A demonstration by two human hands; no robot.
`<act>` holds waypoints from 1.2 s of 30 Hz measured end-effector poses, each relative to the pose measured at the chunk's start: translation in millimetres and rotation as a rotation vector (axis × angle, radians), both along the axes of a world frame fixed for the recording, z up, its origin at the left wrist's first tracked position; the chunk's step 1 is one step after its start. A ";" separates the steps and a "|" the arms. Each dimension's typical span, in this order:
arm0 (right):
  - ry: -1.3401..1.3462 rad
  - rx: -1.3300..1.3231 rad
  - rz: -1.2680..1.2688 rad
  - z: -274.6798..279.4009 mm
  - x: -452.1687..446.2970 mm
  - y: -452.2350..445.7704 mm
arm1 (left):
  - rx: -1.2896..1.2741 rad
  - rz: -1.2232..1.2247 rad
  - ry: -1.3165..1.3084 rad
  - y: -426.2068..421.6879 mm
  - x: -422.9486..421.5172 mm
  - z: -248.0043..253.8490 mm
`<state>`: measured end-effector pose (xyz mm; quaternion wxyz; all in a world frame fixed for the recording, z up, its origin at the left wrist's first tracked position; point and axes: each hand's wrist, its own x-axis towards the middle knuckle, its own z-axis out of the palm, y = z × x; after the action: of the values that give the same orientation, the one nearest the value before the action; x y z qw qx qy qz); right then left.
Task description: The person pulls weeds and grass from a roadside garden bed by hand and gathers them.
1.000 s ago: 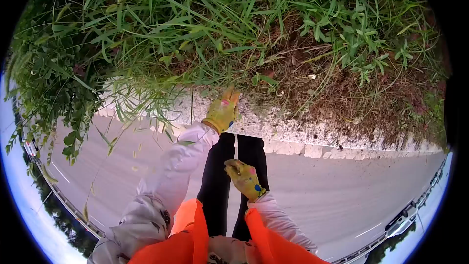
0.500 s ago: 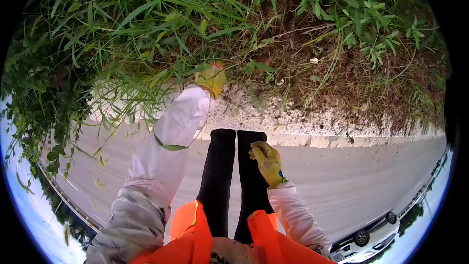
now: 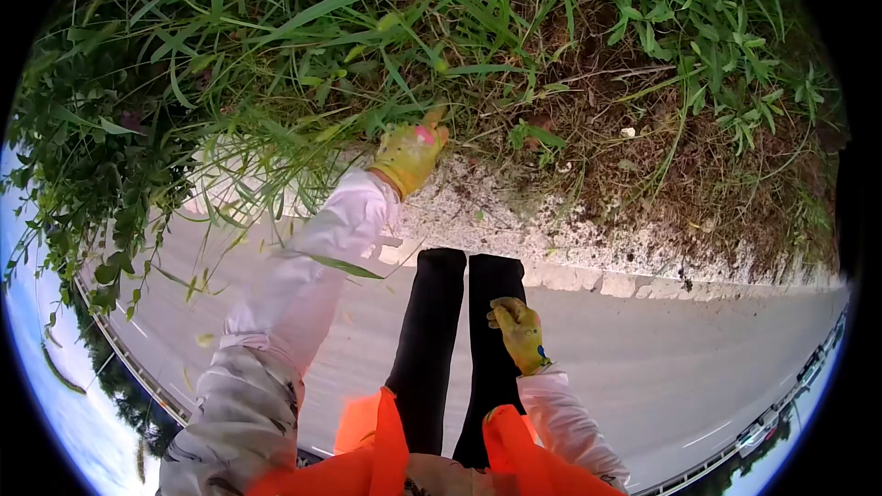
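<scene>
My left hand (image 3: 409, 158), in a yellow work glove with a pink patch, reaches to the lower edge of the green grass (image 3: 322, 64) above the pale curb. One finger stretches up and apart from the others; grass blades partly hide the fingertips. I see no clump gripped in it. My right hand (image 3: 519, 335), in a stained yellow glove with a blue spot at the wrist, hovers over or rests on my black trouser leg (image 3: 496, 386). Its fingers are curled in, and nothing shows between them.
A whitish curb (image 3: 643, 271) dusted with soil runs across the view. Dry stems and brown soil (image 3: 671, 156) lie beyond it at right. Leafy shrubs (image 3: 92, 165) hang over at left. The grey road (image 3: 661, 358) lies behind me, with distant vehicles (image 3: 758, 430) along it.
The view has shifted, so the curb and my legs sit lower and further right. My left hand stays at the grass edge and looks sharper. The white car at lower right has left the view.
</scene>
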<state>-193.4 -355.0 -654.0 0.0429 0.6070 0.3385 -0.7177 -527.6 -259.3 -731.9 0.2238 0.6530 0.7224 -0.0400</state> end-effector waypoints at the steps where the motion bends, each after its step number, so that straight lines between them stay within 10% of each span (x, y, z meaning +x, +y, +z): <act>1: -0.003 0.015 -0.001 0.8 1.1 0.5 | -0.008 0.038 0.013 12.5 -4.8 -5.8; 7: -0.050 0.007 -0.115 -11.2 20.3 -12.6 | -0.107 0.389 -0.022 70.4 -27.2 -5.8; 12: -0.058 -0.001 -0.121 -9.7 22.5 -25.6 | -0.114 0.203 0.487 89.4 -32.4 -42.1; 22: -0.161 0.090 -0.045 10.2 25.3 -69.5 | -0.273 0.334 0.081 82.3 -34.0 -30.7; 26: -0.174 0.346 0.082 3.7 36.5 -80.6 | 0.037 0.222 -0.174 62.0 -30.7 -30.5; 31: -0.181 0.448 0.119 6.5 37.5 -82.3 | -0.381 -0.076 -0.068 9.6 -3.0 45.6; 36: -0.204 0.355 0.075 5.7 34.5 -77.2 | 0.041 0.111 0.229 77.9 -44.8 -0.1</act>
<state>-158.9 -432.2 -648.3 -0.0042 0.6617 0.4757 -0.5795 -572.5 -181.4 -732.1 0.1281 0.6076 0.7790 -0.0872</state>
